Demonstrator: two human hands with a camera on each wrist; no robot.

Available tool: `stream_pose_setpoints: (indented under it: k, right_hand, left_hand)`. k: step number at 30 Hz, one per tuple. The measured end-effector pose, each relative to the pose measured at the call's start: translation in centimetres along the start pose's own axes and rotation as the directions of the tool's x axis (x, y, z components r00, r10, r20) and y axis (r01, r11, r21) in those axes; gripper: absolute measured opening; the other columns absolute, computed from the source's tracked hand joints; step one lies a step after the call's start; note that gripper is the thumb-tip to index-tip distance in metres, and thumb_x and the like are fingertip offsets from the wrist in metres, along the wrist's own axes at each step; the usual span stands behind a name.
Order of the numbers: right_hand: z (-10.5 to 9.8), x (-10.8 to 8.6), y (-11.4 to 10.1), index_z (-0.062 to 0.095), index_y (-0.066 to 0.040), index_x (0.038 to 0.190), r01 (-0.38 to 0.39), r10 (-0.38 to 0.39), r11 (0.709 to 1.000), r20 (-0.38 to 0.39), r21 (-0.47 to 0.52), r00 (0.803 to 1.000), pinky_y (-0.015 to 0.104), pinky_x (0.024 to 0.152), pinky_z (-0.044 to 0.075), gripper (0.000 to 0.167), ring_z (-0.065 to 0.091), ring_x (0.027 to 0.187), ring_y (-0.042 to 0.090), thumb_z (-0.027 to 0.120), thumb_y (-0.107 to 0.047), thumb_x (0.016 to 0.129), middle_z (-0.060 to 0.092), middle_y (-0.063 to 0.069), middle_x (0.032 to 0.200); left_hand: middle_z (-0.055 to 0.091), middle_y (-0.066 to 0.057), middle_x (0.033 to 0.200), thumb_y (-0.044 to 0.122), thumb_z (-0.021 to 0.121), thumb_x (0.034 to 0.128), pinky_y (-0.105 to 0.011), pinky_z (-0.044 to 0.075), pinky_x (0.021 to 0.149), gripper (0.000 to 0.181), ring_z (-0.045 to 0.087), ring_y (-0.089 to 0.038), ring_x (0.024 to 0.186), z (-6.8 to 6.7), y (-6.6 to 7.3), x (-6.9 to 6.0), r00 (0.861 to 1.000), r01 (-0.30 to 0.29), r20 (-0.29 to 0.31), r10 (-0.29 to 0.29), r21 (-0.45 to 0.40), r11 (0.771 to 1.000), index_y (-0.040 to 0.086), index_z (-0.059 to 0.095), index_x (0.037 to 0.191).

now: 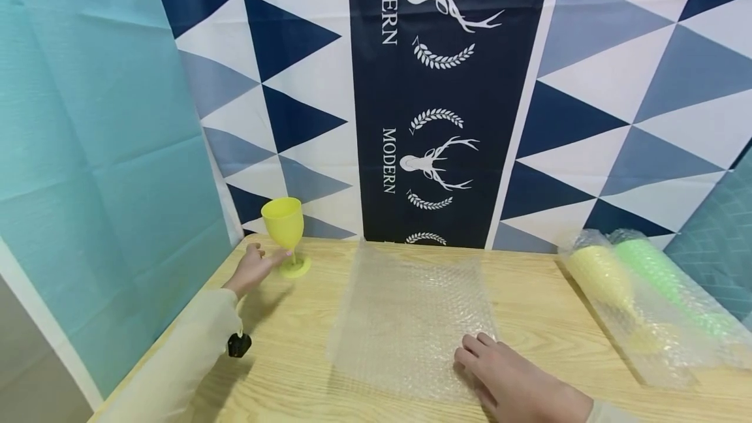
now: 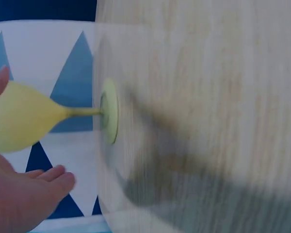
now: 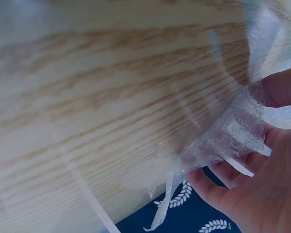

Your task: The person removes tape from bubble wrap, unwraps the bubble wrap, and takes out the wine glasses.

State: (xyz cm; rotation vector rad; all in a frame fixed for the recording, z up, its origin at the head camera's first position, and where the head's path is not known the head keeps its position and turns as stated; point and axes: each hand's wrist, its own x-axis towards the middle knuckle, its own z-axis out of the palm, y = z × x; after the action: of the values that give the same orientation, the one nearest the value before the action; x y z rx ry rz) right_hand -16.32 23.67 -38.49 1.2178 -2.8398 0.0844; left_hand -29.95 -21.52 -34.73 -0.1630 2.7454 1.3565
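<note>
A yellow goblet (image 1: 284,222) stands upright at the table's back left. My left hand (image 1: 254,270) is beside its stem, the thumb reaching toward it and the other fingers loosely bent. In the left wrist view the goblet (image 2: 24,117) lies sideways across the picture, with part of the left hand (image 2: 26,196) below its bowl; I see no grip on it. A sheet of clear bubble wrap (image 1: 411,325) lies flat in the middle. My right hand (image 1: 514,377) holds its near right edge. The right wrist view shows the bubble wrap (image 3: 228,131) between thumb and fingers.
To the right lie a yellow goblet (image 1: 602,276) and a green goblet (image 1: 652,266), both wrapped in bubble wrap. A patterned curtain (image 1: 305,12) hangs behind the wooden table (image 1: 282,371), and a teal cloth (image 1: 106,149) hangs along the left side.
</note>
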Motion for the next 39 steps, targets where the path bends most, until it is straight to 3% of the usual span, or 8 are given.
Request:
stream_pose_setpoints:
  k: [5,12,19,24,28,32,35,39]
  right_hand:
    - [-0.1,0.0,-0.1,0.055,-0.023,0.114,-0.020,0.019,1.000,0.022,0.011,1.000,0.032,0.077,0.049,0.030,0.046,0.091,0.006,0.065,-0.020,0.086,0.051,-0.012,0.103]
    - [-0.2,-0.1,-0.2,0.055,-0.023,0.117,-0.057,0.057,0.998,0.056,0.010,0.997,0.038,0.083,0.052,0.032,0.051,0.097,0.011,0.064,-0.022,0.087,0.054,-0.010,0.109]
    - [-0.1,-0.1,-0.1,0.055,-0.022,0.117,-0.040,0.040,0.999,0.041,0.001,0.998,0.038,0.083,0.052,0.030,0.051,0.097,0.010,0.063,-0.022,0.088,0.053,-0.010,0.109]
    - [-0.2,0.0,-0.1,0.054,-0.022,0.117,-0.045,0.044,0.999,0.060,0.013,0.997,0.037,0.082,0.051,0.029,0.049,0.096,0.009,0.062,-0.023,0.089,0.053,-0.010,0.109]
    - [-0.2,0.0,0.0,0.053,-0.024,0.117,-0.057,0.053,0.997,0.085,0.044,0.995,0.035,0.082,0.051,0.029,0.047,0.094,0.007,0.062,-0.024,0.089,0.053,-0.011,0.110]
    - [-0.2,0.0,0.1,0.053,-0.024,0.117,-0.061,0.056,0.997,0.089,0.053,0.994,0.034,0.081,0.051,0.029,0.046,0.094,0.006,0.062,-0.025,0.090,0.052,-0.011,0.110]
    - [-0.2,0.0,0.0,0.053,-0.025,0.117,-0.067,0.062,0.996,0.089,0.054,0.994,0.034,0.081,0.052,0.029,0.046,0.094,0.006,0.062,-0.025,0.090,0.053,-0.011,0.110]
    - [-0.3,0.0,-0.1,0.054,-0.024,0.116,-0.060,0.056,0.997,0.072,0.047,0.996,0.033,0.080,0.051,0.027,0.046,0.092,0.005,0.062,-0.024,0.090,0.053,-0.011,0.108]
  left_hand:
    - [0.022,-0.034,0.152,0.055,0.055,0.0905,-0.063,0.029,0.112,0.095,0.026,-0.051,0.139,1.3,0.0,-1.0,0.996,-0.024,0.082,0.019,0.061,0.998,-0.009,0.013,0.147]
    - [0.036,-0.032,0.147,0.049,0.059,0.0896,-0.059,0.037,0.108,0.078,0.036,-0.048,0.135,3.4,1.3,-2.4,0.988,-0.115,0.118,0.101,0.121,0.986,-0.006,0.035,0.140]
    - [0.042,-0.024,0.146,0.043,0.062,0.0898,-0.055,0.036,0.110,0.075,0.039,-0.042,0.136,5.2,3.1,-4.0,0.956,-0.248,0.200,0.213,0.171,0.953,-0.003,0.037,0.143]
    - [0.045,-0.019,0.146,0.041,0.065,0.0888,-0.052,0.038,0.110,0.070,0.043,-0.037,0.135,6.0,5.0,-5.1,0.909,-0.389,0.231,0.345,0.179,0.904,0.002,0.042,0.142]
    - [0.045,-0.015,0.146,0.038,0.069,0.0859,-0.051,0.037,0.111,0.068,0.042,-0.033,0.137,6.9,6.6,-6.1,0.866,-0.484,0.253,0.432,0.205,0.851,0.006,0.044,0.141]
    - [0.047,-0.014,0.144,0.033,0.071,0.0850,-0.049,0.039,0.111,0.065,0.045,-0.032,0.135,7.8,7.4,-7.0,0.801,-0.588,0.307,0.513,0.244,0.771,0.005,0.045,0.138]
    - [0.047,-0.013,0.143,0.032,0.071,0.0857,-0.046,0.040,0.111,0.064,0.046,-0.030,0.134,8.4,7.9,-7.8,0.759,-0.643,0.360,0.543,0.277,0.714,0.005,0.045,0.137]
    - [0.047,-0.011,0.143,0.032,0.069,0.0870,-0.042,0.041,0.111,0.062,0.046,-0.025,0.134,8.9,8.3,-8.7,0.723,-0.687,0.414,0.553,0.352,0.635,0.005,0.044,0.137]
